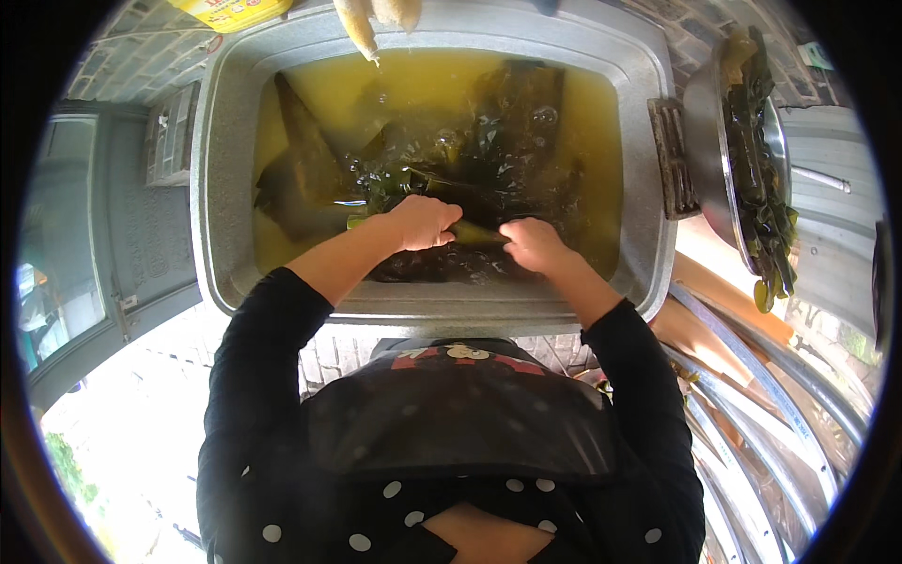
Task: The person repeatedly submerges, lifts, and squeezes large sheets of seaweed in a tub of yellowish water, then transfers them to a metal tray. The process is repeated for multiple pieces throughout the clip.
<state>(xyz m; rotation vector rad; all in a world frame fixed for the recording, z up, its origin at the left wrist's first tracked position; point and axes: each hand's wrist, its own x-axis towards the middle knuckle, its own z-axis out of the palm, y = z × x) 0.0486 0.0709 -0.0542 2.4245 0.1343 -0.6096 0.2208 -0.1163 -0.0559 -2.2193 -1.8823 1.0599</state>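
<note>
A large grey basin (224,176) lies before me, filled with murky yellow-green water (423,74). Broad, dark kelp sheets (518,106) are partly under the water, some folded over one another. My left hand (424,222) is closed around a strip of kelp (476,231) near the basin's front side. The other end of this strip is pinched in my right hand (533,244), and it spans the short gap between both hands. Dark kelp and bubbles surround them at the surface. Where the strip continues under the water is hidden.
Right of the basin, a metal bowl (707,148) holds dark green kelp strips (752,162) that hang over its edge. A slotted block (673,158) sits between them. Yellowish gloves or cloths (358,32) overhang the far rim. Long metal strips (768,402) lie lower right.
</note>
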